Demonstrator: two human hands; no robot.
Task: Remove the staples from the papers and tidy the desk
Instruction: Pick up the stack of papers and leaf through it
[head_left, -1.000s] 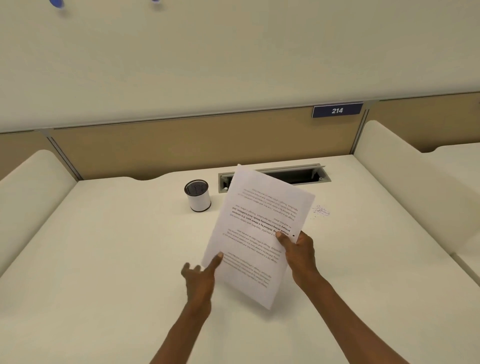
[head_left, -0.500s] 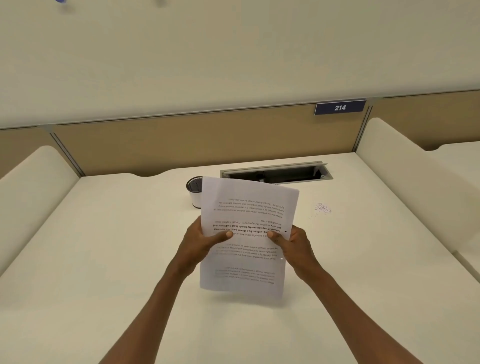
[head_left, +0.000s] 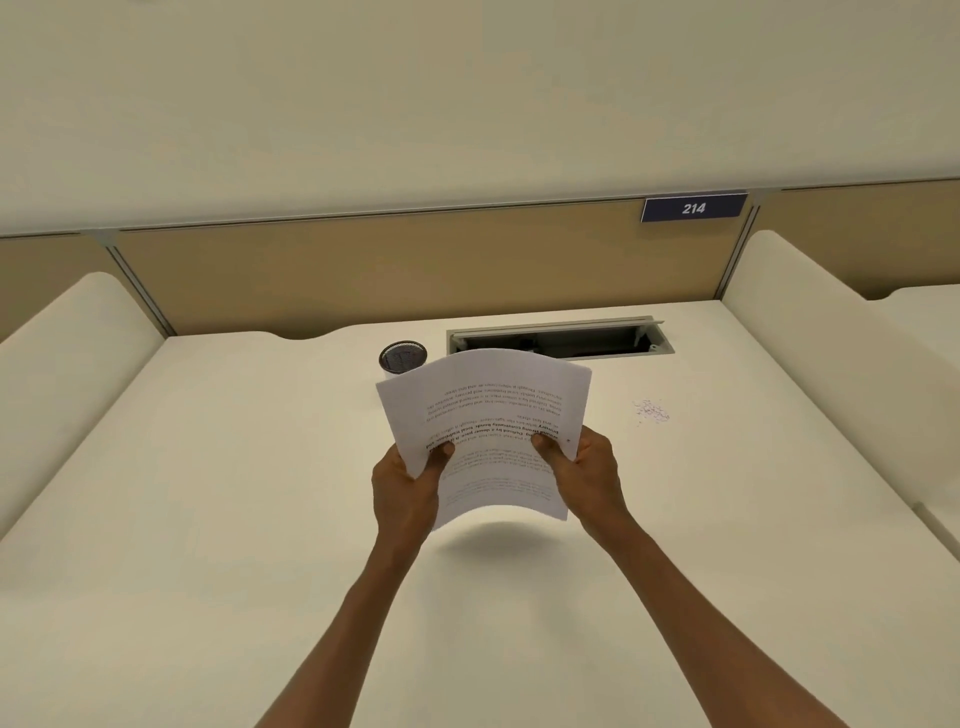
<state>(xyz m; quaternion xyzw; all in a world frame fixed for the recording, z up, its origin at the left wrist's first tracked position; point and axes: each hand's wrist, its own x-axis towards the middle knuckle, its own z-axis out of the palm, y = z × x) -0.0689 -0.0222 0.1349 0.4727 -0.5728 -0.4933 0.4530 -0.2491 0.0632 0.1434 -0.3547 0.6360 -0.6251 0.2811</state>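
I hold a thin stack of printed papers (head_left: 488, 410) upright above the white desk (head_left: 234, 519), its text upside down to me. My left hand (head_left: 408, 480) grips the left edge with the thumb on the front. My right hand (head_left: 584, 470) grips the right edge the same way. The sheets bow outward in the middle and their bottom edge hangs off the desk. A small dark mark, perhaps a staple, sits near the right edge by my right thumb. A little pile of pulled staples (head_left: 652, 411) lies on the desk to the right.
A black mesh cup with a white band (head_left: 402, 356) stands behind the papers, partly hidden. An open cable tray (head_left: 561, 340) is set into the desk at the back. Padded white dividers (head_left: 810, 322) flank both sides; a blue sign (head_left: 693, 208) reads 214.
My left hand came up from the desk and took hold of the papers' left edge. Both hands then lifted the stack upright, square to me, and it now bows.
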